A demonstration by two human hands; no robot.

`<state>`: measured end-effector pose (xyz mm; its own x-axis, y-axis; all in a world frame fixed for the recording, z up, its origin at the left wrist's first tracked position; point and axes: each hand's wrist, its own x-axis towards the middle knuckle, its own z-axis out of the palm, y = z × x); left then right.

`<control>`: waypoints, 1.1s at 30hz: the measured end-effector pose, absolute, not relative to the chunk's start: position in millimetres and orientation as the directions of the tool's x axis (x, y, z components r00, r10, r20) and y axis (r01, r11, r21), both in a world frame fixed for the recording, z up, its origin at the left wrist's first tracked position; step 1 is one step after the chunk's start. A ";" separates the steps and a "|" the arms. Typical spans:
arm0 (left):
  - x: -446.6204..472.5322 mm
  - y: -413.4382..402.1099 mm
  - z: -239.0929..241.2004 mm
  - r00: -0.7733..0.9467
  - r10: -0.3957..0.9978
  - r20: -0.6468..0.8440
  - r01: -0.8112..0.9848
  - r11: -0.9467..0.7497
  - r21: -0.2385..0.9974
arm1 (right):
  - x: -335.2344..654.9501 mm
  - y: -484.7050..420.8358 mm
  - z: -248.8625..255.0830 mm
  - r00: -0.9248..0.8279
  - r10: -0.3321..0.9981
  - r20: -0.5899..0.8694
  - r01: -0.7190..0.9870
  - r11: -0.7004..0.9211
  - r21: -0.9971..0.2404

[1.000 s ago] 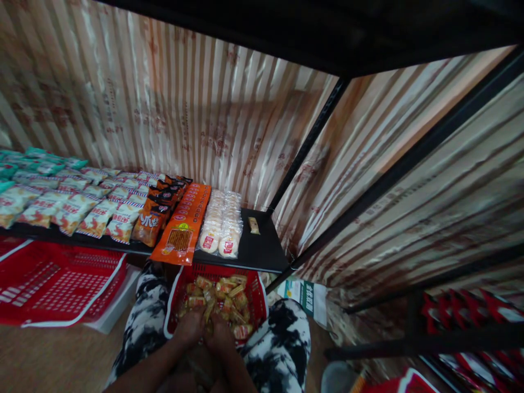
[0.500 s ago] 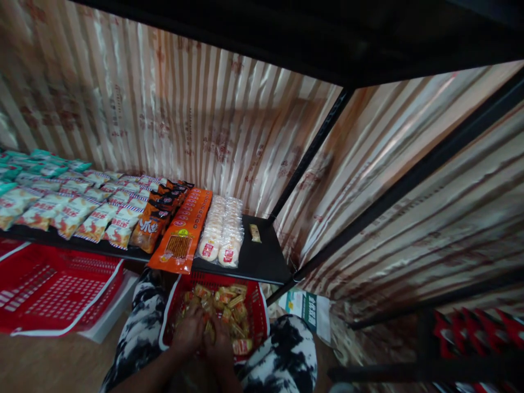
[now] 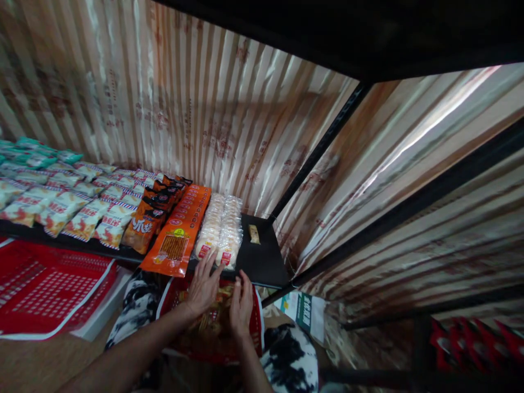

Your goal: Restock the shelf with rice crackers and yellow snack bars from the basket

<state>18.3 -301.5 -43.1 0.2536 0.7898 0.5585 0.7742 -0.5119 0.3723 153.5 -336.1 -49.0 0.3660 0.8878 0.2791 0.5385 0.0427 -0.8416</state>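
My left hand [image 3: 204, 284] is open, its fingers stretched out over the front end of the two rows of white round crackers [image 3: 219, 232] in clear wrappers. Its fingertips overlap the front packs; whether they touch I cannot tell. My right hand [image 3: 241, 304] is raised at the shelf's front edge, fingers extended and nothing seen in it. Beneath both hands is a red basket [image 3: 260, 322] with a white rim, holding several small golden-wrapped snacks [image 3: 215, 319]. One single wrapped snack bar [image 3: 254, 234] lies at the right end of the black shelf [image 3: 265, 262].
Left of the crackers lie a flat orange snack bag [image 3: 177, 240], brown bags [image 3: 143, 226] and rows of white bags [image 3: 79, 218]. Another red basket [image 3: 53, 289] stands at lower left. Black metal posts [image 3: 323, 147] frame the right side. Red packets [image 3: 462, 341] are at lower right.
Both hands have risen from among the golden-wrapped snacks in the basket to the shelf's front edge. They have moved apart and their fingers are spread. The view has shifted slightly.
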 end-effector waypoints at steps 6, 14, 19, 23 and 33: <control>28.3 -263.0 -39.6 0.315 0.766 0.560 0.821 -0.517 0.244 | 157.9 -287.0 -33.3 0.271 0.876 0.398 0.681 0.117 -0.722; 27.3 -251.1 -42.0 0.419 0.767 0.486 0.814 -0.555 0.175 | 157.8 -255.2 -51.2 0.276 0.911 0.305 0.641 0.062 -0.765; 27.2 -249.3 -43.8 0.420 0.762 0.493 0.806 -0.563 0.183 | 159.2 -253.3 -59.5 0.233 0.924 0.302 0.605 0.105 -0.789; 29.4 -247.9 -42.7 0.411 0.751 0.517 0.808 -0.563 0.175 | 165.1 -249.5 -58.7 0.257 0.915 0.311 0.600 0.102 -0.794; 28.0 -226.8 -28.9 0.530 0.653 0.540 0.714 -0.688 0.131 | 186.0 -213.0 -41.4 0.248 0.919 0.307 0.583 0.111 -0.804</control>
